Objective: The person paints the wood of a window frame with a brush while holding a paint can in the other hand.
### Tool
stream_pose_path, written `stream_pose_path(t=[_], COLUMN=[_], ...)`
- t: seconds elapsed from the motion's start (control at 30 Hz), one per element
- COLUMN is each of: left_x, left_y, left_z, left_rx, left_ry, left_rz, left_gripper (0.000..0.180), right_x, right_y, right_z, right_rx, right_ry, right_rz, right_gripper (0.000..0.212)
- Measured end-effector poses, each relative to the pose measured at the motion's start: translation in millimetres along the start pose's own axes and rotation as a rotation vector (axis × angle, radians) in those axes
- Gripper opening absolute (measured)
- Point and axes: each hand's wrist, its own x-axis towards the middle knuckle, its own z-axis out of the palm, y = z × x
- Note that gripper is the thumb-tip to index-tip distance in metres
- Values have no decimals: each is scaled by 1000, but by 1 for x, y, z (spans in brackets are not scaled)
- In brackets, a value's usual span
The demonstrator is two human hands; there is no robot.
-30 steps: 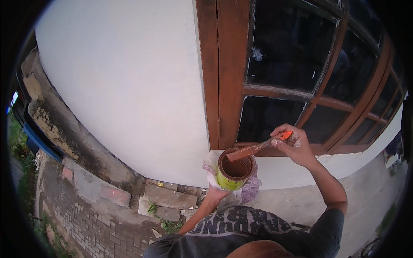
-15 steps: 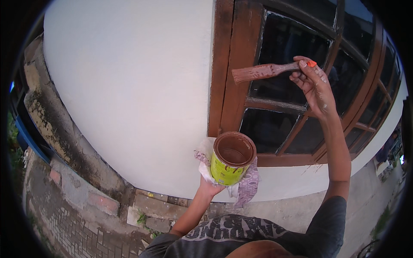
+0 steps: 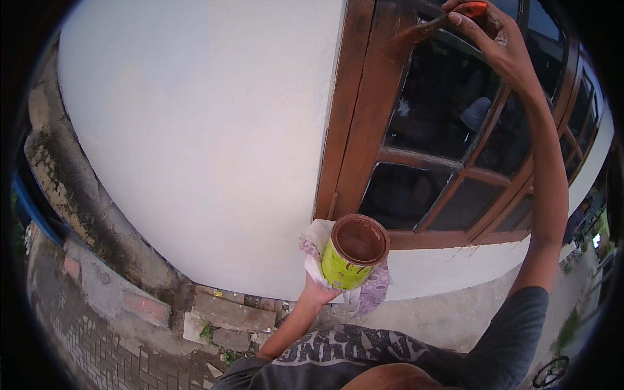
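My left hand (image 3: 318, 290) holds up a yellow-green paint can (image 3: 344, 268) from below, with a patterned cloth (image 3: 373, 296) bunched between palm and can. Brown paint coats the can's inside and rim. High at the upper right, my right hand (image 3: 494, 36) grips a paintbrush (image 3: 422, 29) by its orange-tipped handle. The brush's brown bristles lie against or very near the left upright of the brown wooden window frame (image 3: 354, 117); contact is hard to make out. Dark glass panes (image 3: 442, 91) sit between the frame's bars.
A white wall (image 3: 195, 130) fills the left and runs below the window. At its foot are wooden planks (image 3: 234, 311), small weeds (image 3: 207, 330) and paving (image 3: 97, 344). A stained low ledge (image 3: 62, 175) bends along the far left.
My right hand has risen with the brush, bringing the bristles up to the upper part of the window frame. The can in my left hand has shifted slightly down in view.
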Motion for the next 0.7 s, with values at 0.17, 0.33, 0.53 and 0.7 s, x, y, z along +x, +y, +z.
stream_pose_path(t=[0.17,0.33,0.53,0.7], left_x=[-1,-7,-8,-10], left_y=[-5,-8,0,-5], left_z=[-17,0,-27,-27], left_rx=[-150,179,-20,-31], left_ry=[-24,188,98,-43], left_rz=[-22,72,-17,-82], left_gripper=[66,66,71,62], right_x=[13,-15,-27,7], right_y=[-13,22,33,21], right_z=[-11,-3,27,-21], right_rx=[-184,-158,-247,-95], right_ry=[246,-73,-227,58], right_rz=[-190,-358,-278,-70], right_gripper=[10,24,18,10])
